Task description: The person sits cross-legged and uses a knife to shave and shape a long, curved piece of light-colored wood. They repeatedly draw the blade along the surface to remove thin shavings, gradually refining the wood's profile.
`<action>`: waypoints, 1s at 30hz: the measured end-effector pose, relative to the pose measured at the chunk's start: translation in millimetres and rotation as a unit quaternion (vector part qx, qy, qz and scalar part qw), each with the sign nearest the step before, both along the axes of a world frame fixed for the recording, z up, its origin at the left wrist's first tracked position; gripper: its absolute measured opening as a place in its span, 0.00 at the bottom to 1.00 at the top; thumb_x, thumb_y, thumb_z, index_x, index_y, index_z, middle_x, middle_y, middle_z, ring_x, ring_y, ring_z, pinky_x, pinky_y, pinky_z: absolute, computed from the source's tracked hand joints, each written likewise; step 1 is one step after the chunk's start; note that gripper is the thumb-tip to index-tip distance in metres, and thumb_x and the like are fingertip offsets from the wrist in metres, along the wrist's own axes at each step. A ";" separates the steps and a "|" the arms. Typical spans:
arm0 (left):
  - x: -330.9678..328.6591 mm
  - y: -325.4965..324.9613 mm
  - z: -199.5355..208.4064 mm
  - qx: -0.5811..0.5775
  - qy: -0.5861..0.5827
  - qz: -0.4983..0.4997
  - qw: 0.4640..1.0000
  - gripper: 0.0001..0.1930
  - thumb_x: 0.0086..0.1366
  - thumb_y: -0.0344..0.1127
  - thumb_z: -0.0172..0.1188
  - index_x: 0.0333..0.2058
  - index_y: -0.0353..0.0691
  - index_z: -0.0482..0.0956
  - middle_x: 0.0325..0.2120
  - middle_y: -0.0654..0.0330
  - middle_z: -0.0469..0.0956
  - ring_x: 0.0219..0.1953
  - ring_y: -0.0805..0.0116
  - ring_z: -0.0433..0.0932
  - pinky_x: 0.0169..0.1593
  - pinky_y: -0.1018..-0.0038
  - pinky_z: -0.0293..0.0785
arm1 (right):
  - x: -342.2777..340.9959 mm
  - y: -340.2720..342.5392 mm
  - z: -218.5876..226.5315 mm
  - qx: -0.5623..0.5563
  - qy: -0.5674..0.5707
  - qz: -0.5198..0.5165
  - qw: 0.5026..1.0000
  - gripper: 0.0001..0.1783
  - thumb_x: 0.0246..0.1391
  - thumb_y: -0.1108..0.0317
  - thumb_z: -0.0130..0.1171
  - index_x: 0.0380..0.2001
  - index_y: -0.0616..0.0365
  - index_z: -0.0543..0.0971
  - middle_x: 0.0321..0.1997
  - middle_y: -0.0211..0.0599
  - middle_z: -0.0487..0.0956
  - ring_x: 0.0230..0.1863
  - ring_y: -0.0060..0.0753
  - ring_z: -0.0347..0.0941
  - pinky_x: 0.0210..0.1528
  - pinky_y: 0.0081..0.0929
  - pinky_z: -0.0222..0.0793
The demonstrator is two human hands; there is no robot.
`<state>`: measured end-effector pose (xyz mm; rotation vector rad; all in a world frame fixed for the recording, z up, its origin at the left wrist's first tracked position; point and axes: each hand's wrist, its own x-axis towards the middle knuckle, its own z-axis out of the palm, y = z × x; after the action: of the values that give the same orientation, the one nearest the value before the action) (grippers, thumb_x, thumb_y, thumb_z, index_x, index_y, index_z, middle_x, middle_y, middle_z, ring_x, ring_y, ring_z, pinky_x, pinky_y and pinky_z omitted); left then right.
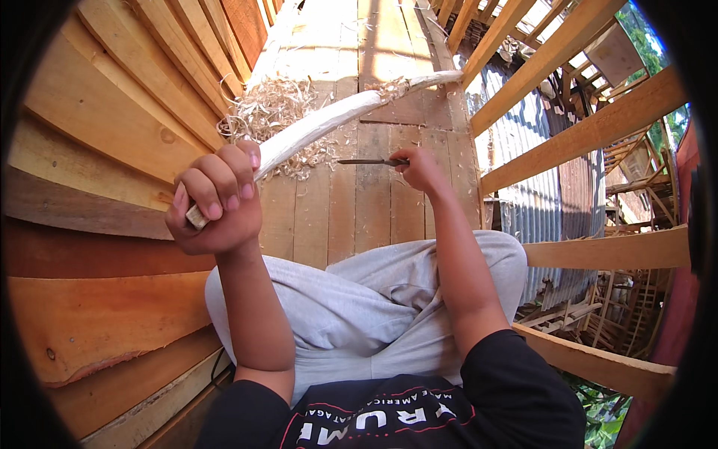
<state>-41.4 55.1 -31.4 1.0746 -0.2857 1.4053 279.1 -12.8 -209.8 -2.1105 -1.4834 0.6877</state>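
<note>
Black shirt nearest, a pale stick partly hides shavings beside plank walling.

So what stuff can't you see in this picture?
All in the head view:
- Knife: most of its handle, hidden by the right hand.
- White stick: the gripped part, hidden by the left hand.
- Feet: hidden by the grey trousers.
- Floorboards: partly covered by curly shavings.

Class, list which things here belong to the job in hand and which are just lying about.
In use:
- stick, in the left hand
- knife, in the right hand

Lying about:
- shavings, on the floor
- metal sheets, beyond the rails
</note>
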 end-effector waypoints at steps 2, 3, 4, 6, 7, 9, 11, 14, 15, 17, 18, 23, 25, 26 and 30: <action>0.1 -0.1 0.2 0.000 0.000 -0.002 1.000 0.17 0.64 0.44 0.38 0.17 0.50 0.64 0.16 0.64 0.65 0.23 0.67 0.64 0.42 0.63 0.59 | -19.3 -0.2 -4.2 -0.033 0.106 0.109 0.988 0.18 0.45 0.81 0.64 0.42 0.57 0.83 0.38 0.42 0.84 0.39 0.39 0.81 0.41 0.32 0.74; -1.1 -0.2 -0.2 0.000 0.001 -0.002 1.000 0.17 0.64 0.44 0.37 0.17 0.50 0.64 0.16 0.64 0.65 0.23 0.67 0.64 0.42 0.63 0.59 | -38.0 1.8 -0.9 -0.087 0.096 0.172 0.977 0.17 0.44 0.81 0.64 0.41 0.57 0.83 0.39 0.42 0.84 0.40 0.39 0.81 0.42 0.33 0.74; -1.3 -0.3 -0.4 -0.003 0.001 0.001 1.000 0.17 0.64 0.44 0.37 0.17 0.50 0.64 0.16 0.64 0.65 0.24 0.67 0.64 0.42 0.63 0.59 | -53.8 3.2 1.4 -0.091 0.070 0.251 0.961 0.16 0.46 0.80 0.63 0.40 0.56 0.84 0.38 0.44 0.84 0.41 0.41 0.80 0.42 0.33 0.74; -0.4 -0.5 -0.8 -0.009 -0.002 0.005 1.000 0.17 0.64 0.44 0.37 0.17 0.50 0.64 0.16 0.64 0.65 0.24 0.67 0.64 0.41 0.63 0.59 | -75.9 3.4 -8.5 -0.053 0.003 0.236 0.970 0.16 0.47 0.79 0.62 0.41 0.56 0.84 0.38 0.45 0.83 0.41 0.45 0.80 0.43 0.34 0.73; 1.0 -0.4 -1.0 -0.008 -0.002 0.001 1.000 0.17 0.64 0.44 0.37 0.17 0.50 0.64 0.16 0.64 0.65 0.24 0.67 0.64 0.42 0.64 0.59 | -79.8 2.9 -13.8 -0.034 -0.031 0.226 0.973 0.15 0.47 0.79 0.61 0.41 0.56 0.83 0.38 0.46 0.83 0.42 0.46 0.79 0.44 0.35 0.73; 1.5 -0.2 -0.7 -0.003 0.000 -0.001 1.000 0.17 0.64 0.44 0.37 0.17 0.50 0.64 0.16 0.64 0.65 0.24 0.67 0.64 0.42 0.64 0.59 | -75.2 7.5 -17.5 0.017 -0.016 0.123 0.992 0.15 0.49 0.79 0.59 0.41 0.57 0.83 0.40 0.47 0.82 0.44 0.50 0.78 0.46 0.36 0.72; 0.7 -0.9 -0.6 -0.007 0.003 0.003 1.000 0.17 0.64 0.44 0.37 0.17 0.50 0.64 0.16 0.64 0.65 0.24 0.67 0.64 0.42 0.64 0.59 | -62.3 9.3 -15.8 0.064 0.021 0.025 0.997 0.15 0.49 0.79 0.60 0.42 0.58 0.83 0.41 0.47 0.81 0.45 0.50 0.77 0.48 0.36 0.71; -2.5 0.0 -0.5 -0.004 0.002 0.005 1.000 0.17 0.63 0.44 0.37 0.17 0.50 0.65 0.16 0.64 0.65 0.24 0.67 0.64 0.42 0.64 0.60 | -20.9 6.3 -5.6 -0.053 0.068 0.159 0.983 0.13 0.48 0.78 0.61 0.39 0.59 0.84 0.37 0.46 0.83 0.40 0.47 0.79 0.44 0.35 0.73; -1.9 0.2 -1.0 -0.002 0.000 0.001 1.000 0.17 0.63 0.44 0.37 0.17 0.50 0.65 0.16 0.64 0.65 0.24 0.67 0.64 0.43 0.64 0.60 | -9.8 2.5 -3.4 -0.093 0.082 0.200 0.972 0.12 0.47 0.78 0.62 0.38 0.59 0.84 0.36 0.45 0.83 0.39 0.45 0.80 0.43 0.35 0.74; -2.4 1.2 -1.5 -0.002 -0.001 0.004 1.000 0.17 0.63 0.44 0.37 0.17 0.51 0.65 0.16 0.64 0.65 0.24 0.67 0.64 0.42 0.64 0.60 | -4.5 0.7 -6.8 -0.096 0.014 0.174 0.980 0.16 0.42 0.81 0.64 0.37 0.57 0.85 0.34 0.42 0.84 0.37 0.37 0.81 0.42 0.31 0.76; -1.3 1.0 -1.8 -0.003 -0.002 0.005 1.000 0.17 0.63 0.44 0.37 0.17 0.51 0.65 0.16 0.64 0.65 0.24 0.67 0.64 0.42 0.64 0.60 | -4.9 0.7 -10.2 -0.079 -0.016 0.139 0.987 0.17 0.41 0.82 0.65 0.37 0.56 0.85 0.34 0.40 0.85 0.37 0.36 0.81 0.42 0.30 0.76; 0.6 -1.2 -1.1 -0.008 0.003 0.002 1.000 0.17 0.63 0.44 0.38 0.17 0.50 0.64 0.16 0.64 0.65 0.24 0.67 0.64 0.43 0.63 0.60 | -8.2 3.7 -0.6 -0.031 -0.030 0.026 0.999 0.17 0.39 0.80 0.67 0.37 0.54 0.86 0.35 0.38 0.85 0.37 0.35 0.81 0.41 0.30 0.76; -1.9 -1.0 -1.2 -0.009 0.004 0.002 1.000 0.17 0.63 0.44 0.38 0.17 0.50 0.64 0.16 0.64 0.64 0.24 0.67 0.64 0.43 0.63 0.60 | -3.9 -2.1 13.9 -0.130 0.068 0.147 0.978 0.16 0.40 0.79 0.67 0.36 0.54 0.86 0.35 0.38 0.85 0.36 0.36 0.81 0.41 0.32 0.75; -3.6 -0.7 -1.1 -0.010 0.003 0.004 1.000 0.17 0.63 0.44 0.38 0.17 0.50 0.64 0.16 0.64 0.64 0.24 0.67 0.64 0.43 0.63 0.60 | -9.7 -1.9 13.1 -0.166 0.046 0.187 0.967 0.16 0.41 0.79 0.66 0.36 0.54 0.86 0.35 0.38 0.85 0.36 0.36 0.81 0.41 0.32 0.75; -1.1 -2.4 3.2 -0.012 0.030 0.006 0.999 0.15 0.62 0.43 0.41 0.16 0.53 0.66 0.16 0.69 0.64 0.25 0.71 0.63 0.46 0.67 0.58 | -3.5 -8.6 -0.4 -0.149 -0.033 0.156 0.976 0.16 0.41 0.81 0.66 0.37 0.54 0.86 0.35 0.38 0.85 0.36 0.32 0.81 0.40 0.30 0.75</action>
<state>-42.5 52.7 -28.2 1.0986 -0.2196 1.3810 275.6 -21.4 -210.2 -2.1499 -1.8715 1.0196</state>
